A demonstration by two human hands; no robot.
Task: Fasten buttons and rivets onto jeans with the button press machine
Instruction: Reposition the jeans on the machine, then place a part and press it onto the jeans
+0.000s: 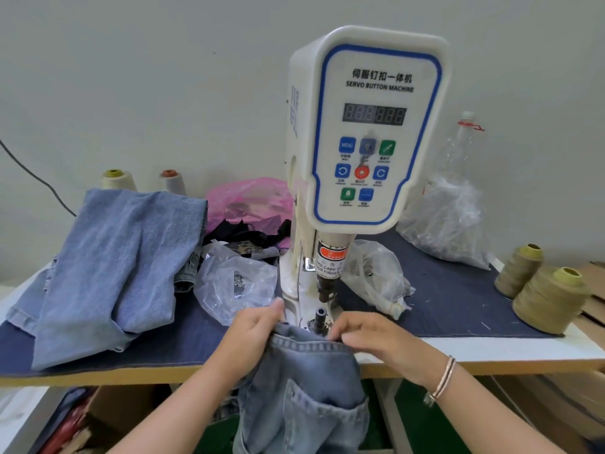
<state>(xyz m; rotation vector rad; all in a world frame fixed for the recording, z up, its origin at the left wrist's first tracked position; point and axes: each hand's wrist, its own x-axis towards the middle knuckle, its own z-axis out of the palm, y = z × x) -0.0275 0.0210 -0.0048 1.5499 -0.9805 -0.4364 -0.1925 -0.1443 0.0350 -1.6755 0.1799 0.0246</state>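
Note:
A white servo button machine (370, 126) stands at the middle of the table, its dark punch (327, 285) above the lower die (320, 317). A pair of blue jeans (307, 381) hangs over the table's front edge, its waistband just before the die. My left hand (253, 332) grips the waistband's left end, thumb raised toward the machine base. My right hand (373, 339) pinches the waistband's right end beside the die; a bracelet is on that wrist.
A stack of folded jeans (118, 263) lies at the left. Clear plastic bags (235, 286) of metal parts sit beside the machine, another bag (376, 276) at its right. Thread cones (550, 299) stand at the right edge. A pink bag (248, 198) lies behind.

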